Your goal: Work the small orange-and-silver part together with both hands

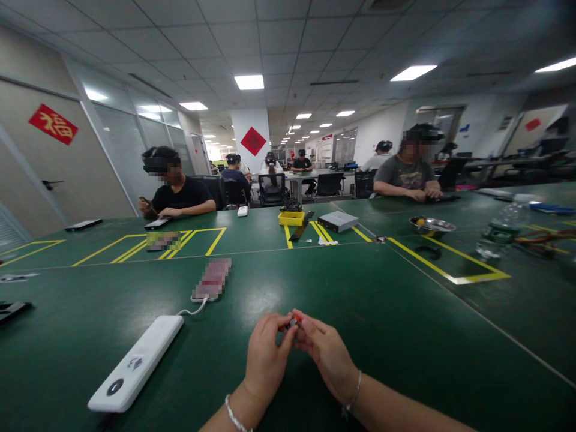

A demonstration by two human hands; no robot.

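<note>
Both my hands meet in front of me, above the green table [216, 372]. Between their fingertips is a small orange and silver piece [295, 320], too small and too covered to tell its kind. My left hand [266, 354] pinches it from the left with thumb and fingers. From the other side my right hand [330, 357] closes on it as well. Fingers hide most of the piece. The nearest things are a phone [212, 279] with a blurred screen and a long white device [137, 363], joined by a white cable [194, 309].
Farther back stand a yellow box [291, 218] with dark cables, a grey box [337, 221] and a metal bowl [432, 226]. A plastic bottle [504, 228] stands at the right. Yellow tape [483, 277] marks the table. Two people [180, 192] in headsets sit opposite.
</note>
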